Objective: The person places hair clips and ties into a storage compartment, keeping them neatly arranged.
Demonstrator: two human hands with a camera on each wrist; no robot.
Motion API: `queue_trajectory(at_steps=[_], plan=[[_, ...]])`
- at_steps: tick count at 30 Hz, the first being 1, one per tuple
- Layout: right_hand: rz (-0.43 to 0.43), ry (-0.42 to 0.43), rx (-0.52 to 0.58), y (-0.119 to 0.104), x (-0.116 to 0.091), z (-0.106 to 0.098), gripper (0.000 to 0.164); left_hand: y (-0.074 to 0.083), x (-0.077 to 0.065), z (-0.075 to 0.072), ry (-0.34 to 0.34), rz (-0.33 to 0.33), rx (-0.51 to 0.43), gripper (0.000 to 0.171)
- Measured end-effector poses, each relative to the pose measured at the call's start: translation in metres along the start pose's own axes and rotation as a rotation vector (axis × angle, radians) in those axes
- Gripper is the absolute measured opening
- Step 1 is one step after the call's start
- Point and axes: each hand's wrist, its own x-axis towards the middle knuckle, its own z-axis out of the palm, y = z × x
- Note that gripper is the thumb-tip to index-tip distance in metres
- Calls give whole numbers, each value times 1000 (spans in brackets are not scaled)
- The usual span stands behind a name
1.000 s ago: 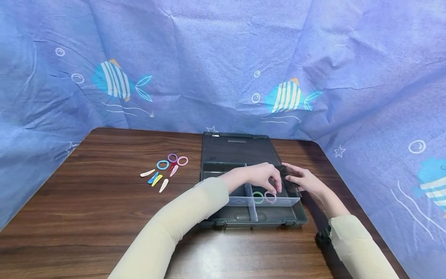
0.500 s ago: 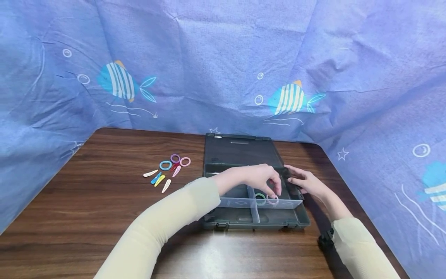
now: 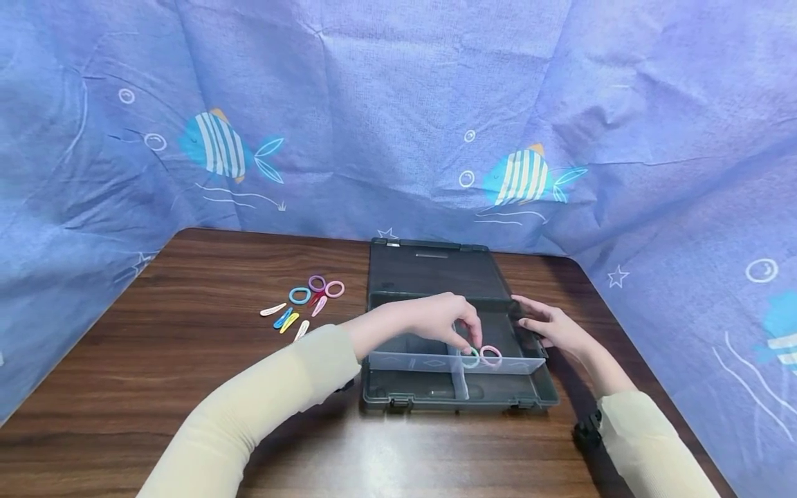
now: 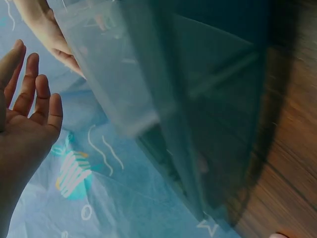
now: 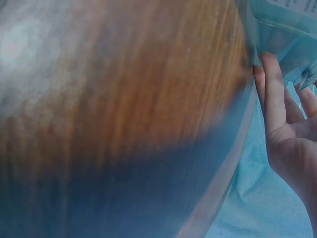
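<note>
A dark see-through organizer box (image 3: 463, 404) lies on the table with its lid (image 3: 436, 270) folded back and clear dividers (image 3: 405, 361) inside. My left hand (image 3: 445, 319) reaches over it, thumb and fingertips right at a green hair tie (image 3: 474, 358) in the right compartment. In the left wrist view, its fingers (image 4: 30, 82) are loosely bent, with no object showing between them. Beside the green tie sits a pink hair tie (image 3: 491, 355). My right hand (image 3: 560, 332) rests against the box's right side, its fingers (image 5: 273, 94) fairly straight along the wall in the right wrist view.
On the table left of the box lie blue (image 3: 299, 296), purple (image 3: 317, 283) and pink (image 3: 335, 289) hair ties. Several snap hair clips (image 3: 289, 322) lie near them, one partly behind the left sleeve (image 3: 274, 380). A blue fish-print cloth (image 3: 386, 138) hangs behind the table.
My left hand has moved left from the pink hair tie to the green one, leaving the pink tie in the compartment. My right hand stays at the box's side. The head view has shifted slightly.
</note>
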Motion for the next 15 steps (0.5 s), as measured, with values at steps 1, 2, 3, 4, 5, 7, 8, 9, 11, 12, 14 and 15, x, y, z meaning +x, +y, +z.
queue_trajectory(at_steps=[1,2,3,4,5,7,8,9,11,12,14,15], plan=[[1,1,-2,0,0,0,62,-1,-4,-1,7,2,-1,14],[2,3,-6,0,-1,-1,61,-1,-8,-1,12,-3,-4,13],[2,4,-14,0,-1,-1,61,-2,-12,-2,18,-2,-7,13],[1,5,-24,0,-2,-1,60,-2,-15,-3,25,2,-6,13],[0,8,-36,0,-2,-2,60,-3,-19,-3,29,7,-12,13],[0,13,-52,-1,-2,-2,60,-4,-26,-6,34,8,-4,15],[1,13,-57,-1,-2,-2,60,-4,-29,-7,36,9,-1,16],[0,13,-62,-1,-2,-2,60,-5,-33,-8,37,8,3,17],[1,15,-70,-1,-2,-1,60,-5,-40,-11,42,6,11,18],[1,15,-70,-2,-2,-1,60,-4,-43,-13,47,2,18,18],[0,16,-73,-2,-1,-1,60,-4,-50,-17,57,-4,18,18],[1,19,-74,-2,-1,-1,60,-4,-54,-18,63,-6,19,18]])
